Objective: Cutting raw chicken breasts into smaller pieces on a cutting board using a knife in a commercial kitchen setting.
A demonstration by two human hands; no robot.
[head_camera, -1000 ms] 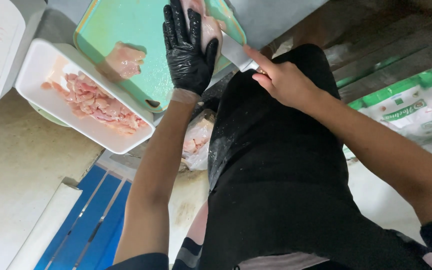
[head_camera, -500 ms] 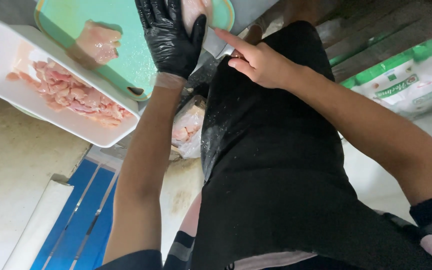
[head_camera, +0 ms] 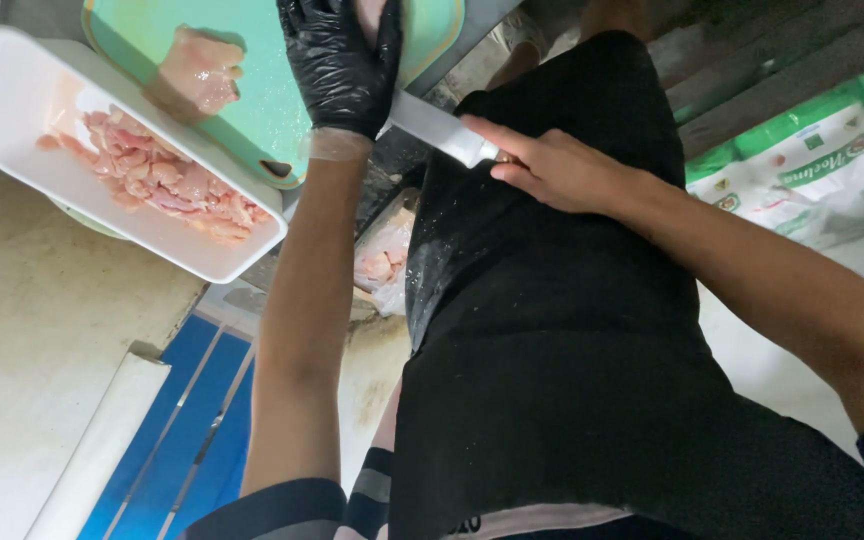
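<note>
My left hand (head_camera: 340,62), in a black glove, presses flat on a piece of raw pale meat (head_camera: 370,12) at the top edge of a green cutting board (head_camera: 262,100). Bare, my right hand (head_camera: 552,165) grips the handle of a knife (head_camera: 439,128) whose blade runs under the gloved hand. Another raw meat piece (head_camera: 199,68) lies on the board to the left. A white rectangular tray (head_camera: 72,190) beside the board holds several cut pink meat strips (head_camera: 152,180).
I wear a black apron (head_camera: 552,330) that fills the middle of the view. A clear bag with meat (head_camera: 384,262) hangs below the board. Blue crate slats (head_camera: 177,430) and a white bar (head_camera: 102,440) lie lower left. Green and white sacks (head_camera: 812,160) sit at right.
The view has shifted so the board and tray sit higher and closer. The knife blade has slid further under the gloved hand and my right hand has moved down and right.
</note>
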